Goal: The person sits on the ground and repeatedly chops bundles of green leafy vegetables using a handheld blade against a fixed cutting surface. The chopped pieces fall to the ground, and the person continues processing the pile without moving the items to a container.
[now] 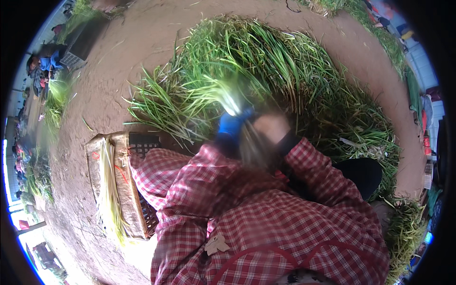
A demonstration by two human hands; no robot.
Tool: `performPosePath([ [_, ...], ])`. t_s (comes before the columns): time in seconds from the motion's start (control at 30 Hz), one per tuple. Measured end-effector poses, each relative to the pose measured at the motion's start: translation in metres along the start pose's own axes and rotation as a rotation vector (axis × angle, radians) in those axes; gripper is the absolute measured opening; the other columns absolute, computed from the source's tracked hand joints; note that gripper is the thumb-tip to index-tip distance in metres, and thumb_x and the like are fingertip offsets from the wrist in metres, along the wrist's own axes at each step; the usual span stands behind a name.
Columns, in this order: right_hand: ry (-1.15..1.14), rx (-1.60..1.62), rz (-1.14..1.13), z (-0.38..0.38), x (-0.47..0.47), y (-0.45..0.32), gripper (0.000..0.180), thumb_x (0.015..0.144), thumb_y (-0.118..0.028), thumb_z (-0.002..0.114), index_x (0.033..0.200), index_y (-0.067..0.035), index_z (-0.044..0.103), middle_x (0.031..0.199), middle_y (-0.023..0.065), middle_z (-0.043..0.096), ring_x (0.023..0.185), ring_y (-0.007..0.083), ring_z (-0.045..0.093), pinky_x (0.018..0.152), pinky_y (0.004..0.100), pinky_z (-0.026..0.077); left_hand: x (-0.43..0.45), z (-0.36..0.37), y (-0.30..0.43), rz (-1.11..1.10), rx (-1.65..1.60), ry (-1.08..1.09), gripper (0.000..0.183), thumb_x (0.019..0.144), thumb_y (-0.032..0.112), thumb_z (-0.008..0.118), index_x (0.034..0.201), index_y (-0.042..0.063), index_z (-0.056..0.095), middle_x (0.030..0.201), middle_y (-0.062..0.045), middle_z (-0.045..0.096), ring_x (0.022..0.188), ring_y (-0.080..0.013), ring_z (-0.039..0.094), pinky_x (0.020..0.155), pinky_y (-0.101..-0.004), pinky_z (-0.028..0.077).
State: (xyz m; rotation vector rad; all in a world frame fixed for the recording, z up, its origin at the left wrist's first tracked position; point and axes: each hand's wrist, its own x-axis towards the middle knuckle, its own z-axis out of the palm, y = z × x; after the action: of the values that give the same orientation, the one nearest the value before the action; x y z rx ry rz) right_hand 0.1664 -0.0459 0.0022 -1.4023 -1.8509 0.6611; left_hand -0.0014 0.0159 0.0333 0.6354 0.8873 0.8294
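Note:
My left hand [231, 124], in a blue glove, is closed around a bunch of long green leafy stalks [228, 96], probably chives. Their pale ends sit at the glove and the leaves fan up and away. Right beside it is my bare right hand [272, 127], blurred by motion; whether its fingers grip the bunch cannot be made out. A dark, stringy blur [254, 148] hangs below both hands. Beyond them spreads a large heap of the same green stalks [245, 53] on the ground.
At left, a cloth-covered crate [123, 183] carries a bundle of trimmed pale stalks [108, 181]. A dark crate [80, 42] stands farther off on the dirt floor [96, 96]. People [50, 62] sit by other green piles at far left. More stalks [406, 235] lie behind at right.

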Motion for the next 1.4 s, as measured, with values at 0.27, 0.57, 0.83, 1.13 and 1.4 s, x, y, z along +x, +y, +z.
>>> performPosePath([
  [0.27,0.063,-0.152,0.878,-0.01,0.068,0.162,0.029,0.087,-0.018,0.051,0.114,-0.009,0.054,0.116,0.0086,0.055,0.103,0.0224,0.053,0.088,0.0298,0.041,0.041,-0.018,0.008,-0.149,-0.365,-0.082,0.022,0.084,0.022,0.057,0.101,0.007,0.053,0.06,0.003,0.044,0.046,-0.0093,0.036,0.05,-0.0256,0.039],
  [0.57,0.118,0.178,0.592,-0.018,0.021,0.024,0.022,0.074,-0.018,0.066,0.09,-0.002,0.062,0.083,0.0104,0.063,0.072,0.0154,0.06,0.067,0.0274,0.047,0.053,0.001,-0.032,-0.182,0.029,0.203,0.022,0.074,0.02,0.07,0.088,0.008,0.059,0.071,-0.001,0.061,0.048,-0.01,0.049,0.043,-0.0227,0.04],
  [0.83,0.141,0.327,0.277,0.032,-0.019,0.06,0.031,0.082,-0.004,0.057,0.107,0.011,0.048,0.1,0.0193,0.058,0.087,0.024,0.06,0.078,0.0302,0.049,0.044,-0.005,-0.037,-0.035,0.172,0.303,0.017,0.07,0.009,0.072,0.082,0.003,0.061,0.067,-0.002,0.059,0.047,-0.0096,0.047,0.043,-0.0227,0.039],
  [1.13,-0.344,0.839,0.565,-0.001,-0.007,0.032,0.043,0.089,-0.034,0.047,0.109,0.004,0.051,0.098,0.0119,0.06,0.092,0.022,0.056,0.08,0.0306,0.045,0.051,-0.018,-0.008,0.038,0.107,-0.02,0.02,0.079,0.009,0.061,0.098,0.005,0.055,0.089,-0.006,0.065,0.043,-0.0076,0.037,0.044,-0.0235,0.039],
  [1.4,0.006,1.15,0.743,0.003,0.023,-0.003,0.03,0.086,-0.021,0.054,0.101,0.005,0.054,0.085,0.0109,0.059,0.07,0.0182,0.056,0.063,0.0313,0.048,0.047,-0.035,-0.017,0.002,0.028,-0.055,0.022,0.078,0.006,0.062,0.098,0.002,0.054,0.085,-0.005,0.063,0.044,-0.0089,0.039,0.044,-0.0229,0.037],
])
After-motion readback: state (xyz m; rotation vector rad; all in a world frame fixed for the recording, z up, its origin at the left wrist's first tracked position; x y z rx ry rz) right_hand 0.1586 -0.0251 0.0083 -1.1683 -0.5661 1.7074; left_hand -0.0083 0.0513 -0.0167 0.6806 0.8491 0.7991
